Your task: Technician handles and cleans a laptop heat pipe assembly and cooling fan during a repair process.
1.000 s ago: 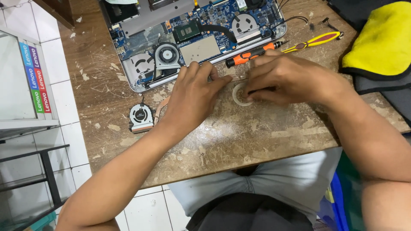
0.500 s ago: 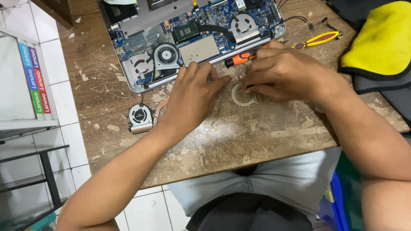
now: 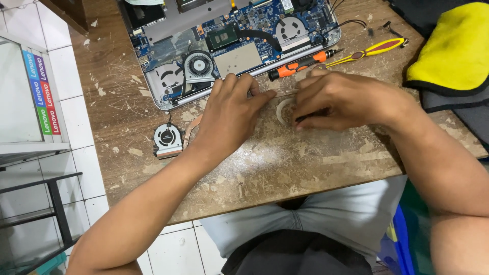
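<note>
A roll of tape [image 3: 283, 109] lies flat on the wooden table [image 3: 285, 168], between my hands. My right hand [image 3: 346, 99] presses on it from three o'clock, fingers bent; my left hand [image 3: 232, 114] rests flat at nine o'clock. I see an orange screwdriver [image 3: 298, 66] at twelve.
</note>
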